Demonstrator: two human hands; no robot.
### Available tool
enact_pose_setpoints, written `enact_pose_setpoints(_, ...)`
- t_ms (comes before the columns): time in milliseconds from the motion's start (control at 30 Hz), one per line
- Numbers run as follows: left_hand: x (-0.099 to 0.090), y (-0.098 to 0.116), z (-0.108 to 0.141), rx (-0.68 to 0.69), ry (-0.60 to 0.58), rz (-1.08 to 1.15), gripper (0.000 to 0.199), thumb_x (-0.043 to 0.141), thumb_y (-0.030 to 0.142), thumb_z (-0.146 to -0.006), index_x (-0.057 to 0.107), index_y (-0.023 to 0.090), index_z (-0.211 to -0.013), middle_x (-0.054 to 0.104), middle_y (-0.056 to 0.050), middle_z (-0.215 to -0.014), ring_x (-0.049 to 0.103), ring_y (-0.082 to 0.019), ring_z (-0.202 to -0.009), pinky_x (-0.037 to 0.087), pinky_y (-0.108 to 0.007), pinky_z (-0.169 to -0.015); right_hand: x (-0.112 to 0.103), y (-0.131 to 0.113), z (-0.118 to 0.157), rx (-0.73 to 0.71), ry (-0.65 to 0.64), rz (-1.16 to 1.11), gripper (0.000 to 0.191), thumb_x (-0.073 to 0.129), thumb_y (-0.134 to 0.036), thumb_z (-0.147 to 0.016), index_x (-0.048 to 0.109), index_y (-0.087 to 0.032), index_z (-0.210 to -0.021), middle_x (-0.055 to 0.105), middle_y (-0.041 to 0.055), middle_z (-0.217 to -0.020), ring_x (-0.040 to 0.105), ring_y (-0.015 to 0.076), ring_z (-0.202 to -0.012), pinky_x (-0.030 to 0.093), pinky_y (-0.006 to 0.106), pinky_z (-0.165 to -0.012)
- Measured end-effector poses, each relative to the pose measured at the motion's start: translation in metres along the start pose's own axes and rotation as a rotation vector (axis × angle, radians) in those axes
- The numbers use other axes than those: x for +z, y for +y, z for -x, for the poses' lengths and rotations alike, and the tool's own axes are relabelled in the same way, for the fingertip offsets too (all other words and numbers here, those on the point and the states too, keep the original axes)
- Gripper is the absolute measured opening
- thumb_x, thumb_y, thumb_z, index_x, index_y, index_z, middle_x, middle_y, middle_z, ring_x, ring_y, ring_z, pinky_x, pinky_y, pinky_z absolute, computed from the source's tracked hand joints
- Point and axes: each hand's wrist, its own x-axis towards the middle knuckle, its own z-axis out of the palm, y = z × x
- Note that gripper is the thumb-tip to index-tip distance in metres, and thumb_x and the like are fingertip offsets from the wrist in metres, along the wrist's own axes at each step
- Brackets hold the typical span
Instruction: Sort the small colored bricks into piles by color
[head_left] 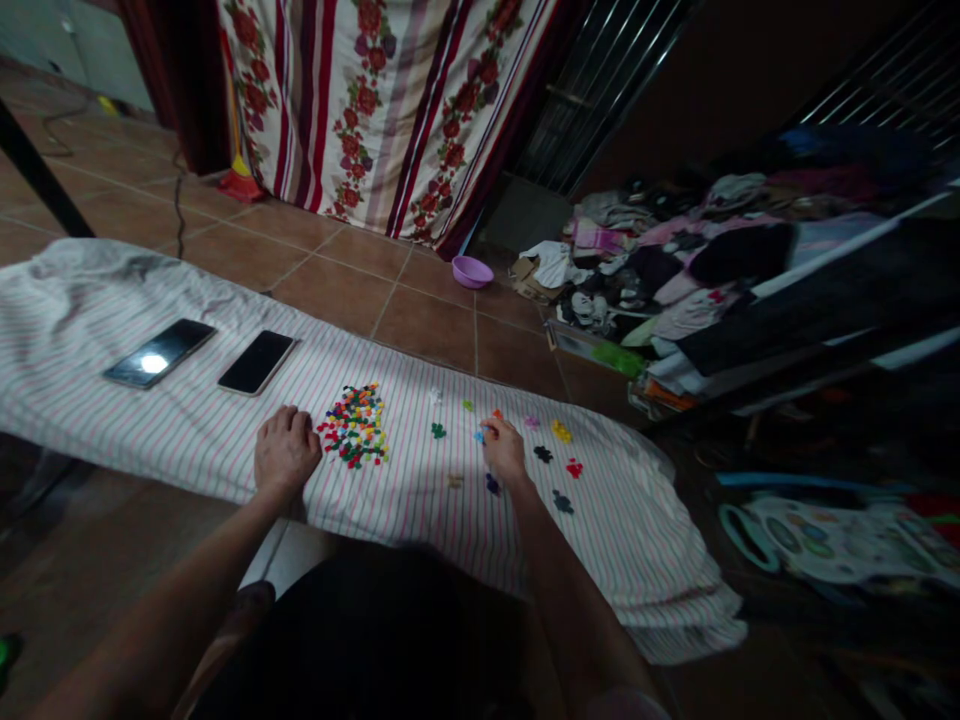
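Note:
My left hand rests on the striped cloth, its fingers bent and slightly apart. Just right of it lies a loose pile of small mixed-colour pieces, perhaps beads. My right hand pinches down beside a few light blue pieces; its fingertips hide whatever is between them. Around it sit small single-colour groups: white, lime, green, orange, tan, dark blue, lilac, yellow, black, red and grey.
Two phones lie on the cloth at left. Beyond its far edge, a purple basin stands on the tiled floor near a flowered curtain. Heaped clothes fill the right side.

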Motion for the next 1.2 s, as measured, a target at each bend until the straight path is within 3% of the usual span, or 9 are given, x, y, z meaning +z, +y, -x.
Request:
enact_pose_setpoints(500, 0.000, 0.000, -0.001, -0.004, -0.005, 0.041, 0.031, 0.046, 0.023, -0.084, 0.064, 0.015, -0.108, 0.059, -0.018, -0.125, 0.053, -0.033, -0.116, 0.041, -0.048, -0.095, 0.008, 0.018, -0.001, 0.013, -0.120, 0.098, 0.041, 0.041, -0.010, -0.075, 0.075, -0.024, -0.094, 0.074, 0.0037, -0.103, 0.066, 0.0182, -0.100, 0.048, 0.033, -0.096)
enact_pose_setpoints(633, 0.001, 0.000, -0.001, -0.006, -0.003, 0.030, 0.030, 0.045, 0.023, -0.085, 0.064, 0.015, -0.107, 0.059, -0.018, -0.124, 0.054, -0.033, -0.115, 0.041, -0.048, -0.095, 0.006, 0.015, 0.000, -0.014, -0.141, 0.128, 0.036, 0.046, -0.015, -0.079, 0.074, -0.024, -0.100, 0.073, 0.0057, -0.105, 0.065, 0.0200, -0.099, 0.049, 0.033, -0.093)
enact_pose_setpoints(1067, -0.002, 0.002, -0.002, 0.002, 0.004, -0.013, 0.026, 0.046, 0.020, -0.084, 0.064, 0.017, -0.102, 0.061, -0.016, -0.122, 0.055, -0.031, -0.115, 0.040, -0.045, -0.096, 0.006, 0.020, -0.006, -0.161, -0.155, 0.125, 0.026, 0.052, -0.025, -0.076, 0.075, -0.022, -0.088, 0.072, 0.0075, -0.096, 0.064, 0.0219, -0.095, 0.049, 0.036, -0.092)
enact_pose_setpoints(1200, -0.001, 0.002, -0.002, 0.004, 0.001, 0.003, 0.026, 0.045, 0.021, -0.085, 0.063, 0.015, -0.103, 0.061, -0.018, -0.122, 0.053, -0.032, -0.119, 0.040, -0.046, -0.097, 0.003, 0.010, -0.009, -0.193, -0.140, 0.102, 0.024, 0.051, -0.027, -0.079, 0.074, -0.023, -0.086, 0.073, 0.0072, -0.097, 0.065, 0.0225, -0.096, 0.047, 0.039, -0.095)
